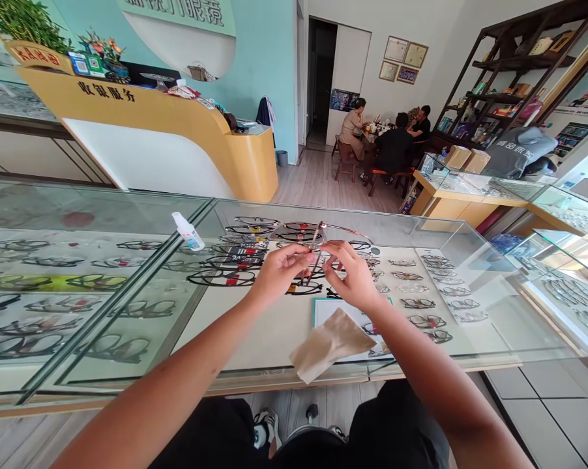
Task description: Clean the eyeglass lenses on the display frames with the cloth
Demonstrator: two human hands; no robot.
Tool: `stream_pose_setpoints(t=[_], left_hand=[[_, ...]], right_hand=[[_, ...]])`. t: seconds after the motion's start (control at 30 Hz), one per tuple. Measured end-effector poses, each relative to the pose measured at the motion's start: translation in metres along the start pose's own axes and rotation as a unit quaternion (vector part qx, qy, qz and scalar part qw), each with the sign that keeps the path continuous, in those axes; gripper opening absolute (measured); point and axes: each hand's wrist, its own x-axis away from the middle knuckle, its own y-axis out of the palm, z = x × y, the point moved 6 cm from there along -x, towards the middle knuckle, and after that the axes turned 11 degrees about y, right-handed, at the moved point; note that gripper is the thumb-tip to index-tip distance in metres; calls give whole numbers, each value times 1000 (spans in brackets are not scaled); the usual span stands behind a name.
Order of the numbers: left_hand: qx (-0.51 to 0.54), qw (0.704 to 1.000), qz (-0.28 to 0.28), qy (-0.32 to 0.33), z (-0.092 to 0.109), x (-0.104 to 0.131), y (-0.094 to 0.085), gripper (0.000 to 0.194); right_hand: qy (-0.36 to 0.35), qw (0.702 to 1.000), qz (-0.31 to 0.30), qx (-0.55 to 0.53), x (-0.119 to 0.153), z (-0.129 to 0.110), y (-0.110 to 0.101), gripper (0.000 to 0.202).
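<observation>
A pair of eyeglasses (319, 236) is held up over the glass counter, its frame turned nearly edge-on and a thin reddish temple reaching out to the right. My left hand (285, 266) pinches it from the left side, thumb and fingers closed together. From the other side, my right hand (350, 272) grips it with bent fingers. Exactly which parts the fingertips press on is hard to make out. A crumpled brown cloth (330, 345) lies on the counter below my hands, partly over a white sheet with a green edge (318, 311).
A white bottle (187, 231) lies tilted on the glass to the left. Rows of eyeglasses (418, 303) show in the glass display counter (235, 368). Beyond stand a yellow reception counter (249, 163) and people seated at a table (369, 135). Another display case (494, 189) is at right.
</observation>
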Motion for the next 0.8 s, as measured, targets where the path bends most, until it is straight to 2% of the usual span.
stream_pose_setpoints(t=[0.13, 0.27, 0.6, 0.8], left_hand=[[-7, 1000, -13, 9, -1, 2, 4, 56], [7, 1000, 1, 10, -1, 2, 2, 57], [23, 996, 80, 25, 9, -1, -10, 61], [55, 988, 139, 47, 16, -4, -20, 58]], right_hand=[[3, 1000, 0, 24, 1, 2, 4, 36], [20, 999, 20, 16, 1, 6, 0, 29], [61, 994, 85, 35, -2, 16, -10, 21], [34, 989, 123, 72, -2, 13, -14, 18]])
